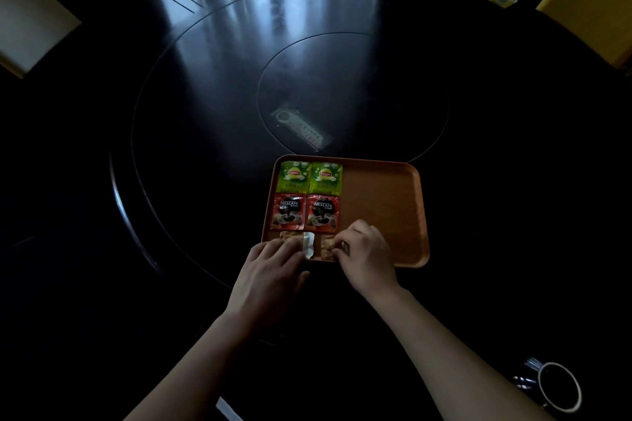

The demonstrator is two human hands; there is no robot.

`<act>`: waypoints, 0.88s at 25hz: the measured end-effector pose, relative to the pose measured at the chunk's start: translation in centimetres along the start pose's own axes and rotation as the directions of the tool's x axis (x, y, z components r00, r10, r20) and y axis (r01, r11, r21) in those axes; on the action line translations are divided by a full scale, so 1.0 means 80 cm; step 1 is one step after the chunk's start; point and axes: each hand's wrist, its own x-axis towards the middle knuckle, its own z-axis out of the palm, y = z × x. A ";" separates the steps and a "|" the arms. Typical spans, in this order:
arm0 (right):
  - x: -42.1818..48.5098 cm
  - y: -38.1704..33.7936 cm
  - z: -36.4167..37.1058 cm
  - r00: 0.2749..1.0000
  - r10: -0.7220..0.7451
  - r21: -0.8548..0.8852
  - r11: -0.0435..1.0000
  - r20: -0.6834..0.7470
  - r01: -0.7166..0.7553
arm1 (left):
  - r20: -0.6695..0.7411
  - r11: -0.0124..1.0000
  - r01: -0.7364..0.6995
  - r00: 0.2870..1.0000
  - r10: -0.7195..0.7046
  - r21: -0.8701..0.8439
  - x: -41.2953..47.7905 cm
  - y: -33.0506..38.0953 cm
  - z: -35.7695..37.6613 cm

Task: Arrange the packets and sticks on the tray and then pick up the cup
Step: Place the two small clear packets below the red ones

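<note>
Both hands are down at the near edge of the wooden tray, which sits on the dark round table. Along the tray's left side, two green Lipton packets lie side by side at the far end, and two red Nescafe packets sit just below them, touching edge to edge in a neat block. In the near row, the left hand lies flat with its fingers pressed together on a brownish packet; whether the grip actually pinches it, I cannot tell. Just beside it lies a small white packet, partly clear of the fingers. The right hand is curled, its fingertips pinching the edge of a second brown packet. The right half of the tray is bare wood. Out on the table's inner disc, beyond the tray, lies a clear-wrapped bundle, too dim to make out. The cup, white-rimmed, stands well apart at the lower right, near the right forearm.
</note>
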 end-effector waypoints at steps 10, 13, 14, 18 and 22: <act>-0.009 0.001 0.016 0.994 0.080 0.075 0.994 -0.076 -0.075 | 0.000 1.000 -0.003 1.000 0.003 0.003 -0.006 -0.018 0.000; -0.005 -0.008 0.018 0.995 0.074 0.072 0.995 -0.065 -0.069 | 0.003 1.000 0.004 1.000 -0.004 -0.006 -0.009 -0.017 0.000; -0.003 -0.011 0.018 0.995 0.075 0.070 0.995 -0.061 -0.071 | 0.004 1.000 0.010 1.000 -0.010 -0.007 -0.009 -0.016 0.000; -0.001 -0.015 0.019 0.996 0.068 0.070 0.995 -0.051 -0.065 | 0.016 1.000 0.019 1.000 -0.019 0.000 -0.008 -0.016 0.000; -0.001 -0.015 0.019 0.999 0.031 0.074 0.997 -0.044 -0.028 | -0.001 1.000 0.024 1.000 -0.024 0.002 -0.008 -0.016 0.001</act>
